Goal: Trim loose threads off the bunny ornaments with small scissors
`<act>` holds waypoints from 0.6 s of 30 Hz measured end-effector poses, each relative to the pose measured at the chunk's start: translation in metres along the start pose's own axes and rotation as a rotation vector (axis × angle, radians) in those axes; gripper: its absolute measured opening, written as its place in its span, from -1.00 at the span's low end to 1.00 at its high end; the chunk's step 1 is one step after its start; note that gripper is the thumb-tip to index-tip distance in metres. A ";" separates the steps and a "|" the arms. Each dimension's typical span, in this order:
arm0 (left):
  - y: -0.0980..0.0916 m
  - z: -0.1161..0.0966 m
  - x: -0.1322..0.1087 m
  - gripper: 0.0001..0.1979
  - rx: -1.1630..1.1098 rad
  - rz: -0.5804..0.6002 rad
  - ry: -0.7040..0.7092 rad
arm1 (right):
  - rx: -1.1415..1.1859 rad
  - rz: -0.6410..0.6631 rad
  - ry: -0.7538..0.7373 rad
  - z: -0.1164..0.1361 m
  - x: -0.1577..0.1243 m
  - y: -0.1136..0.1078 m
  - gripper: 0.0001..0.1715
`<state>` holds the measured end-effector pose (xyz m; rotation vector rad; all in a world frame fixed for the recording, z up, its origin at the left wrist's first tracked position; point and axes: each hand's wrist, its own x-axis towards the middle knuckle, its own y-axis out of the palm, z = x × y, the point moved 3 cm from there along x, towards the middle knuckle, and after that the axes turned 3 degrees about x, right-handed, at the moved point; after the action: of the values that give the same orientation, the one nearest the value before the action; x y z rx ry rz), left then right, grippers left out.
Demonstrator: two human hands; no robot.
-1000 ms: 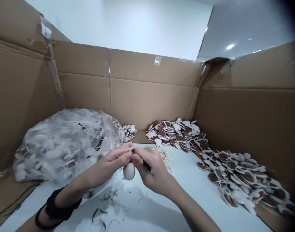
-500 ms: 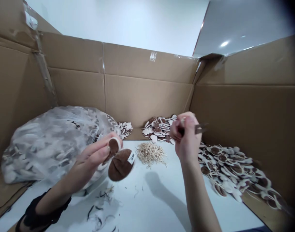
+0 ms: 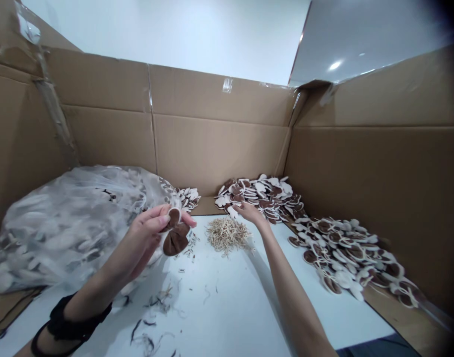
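Pinching brown-and-white piece (image 3: 175,241) in left hand (image 3: 143,239), above white table (image 3: 227,302) | reaching with right hand (image 3: 252,214) to back pile (image 3: 267,202); cannot tell its grip | likely mid-reach; next, calls for steady left pinch

From far away, I can see tall brown cardboard walls (image 3: 219,153) at the back, on the left and on the right, with shiny tape (image 3: 227,85) stuck near the top of the back one. Above them I see a white wall (image 3: 174,34) and a gray ceiling (image 3: 353,29) with a small bright light (image 3: 335,65). Thin dark scraps (image 3: 148,342) lie on the white surface (image 3: 227,307).
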<state>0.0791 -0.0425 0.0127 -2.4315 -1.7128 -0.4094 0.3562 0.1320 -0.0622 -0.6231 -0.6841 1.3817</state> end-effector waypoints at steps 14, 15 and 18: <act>0.002 -0.001 0.000 -0.68 0.058 -0.119 0.033 | 0.625 0.120 -0.473 0.120 -0.149 -0.019 -0.80; 0.002 0.000 -0.001 -0.70 0.058 -0.143 0.064 | 0.675 0.175 -0.550 0.128 -0.169 -0.016 -0.79; 0.003 -0.002 -0.003 -0.73 0.041 -0.158 0.202 | 0.603 0.208 -0.670 0.140 -0.209 -0.007 -0.84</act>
<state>0.0805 -0.0463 0.0137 -2.1511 -1.8099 -0.6103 0.2433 -0.0770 0.0209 0.2785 -0.6783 1.9027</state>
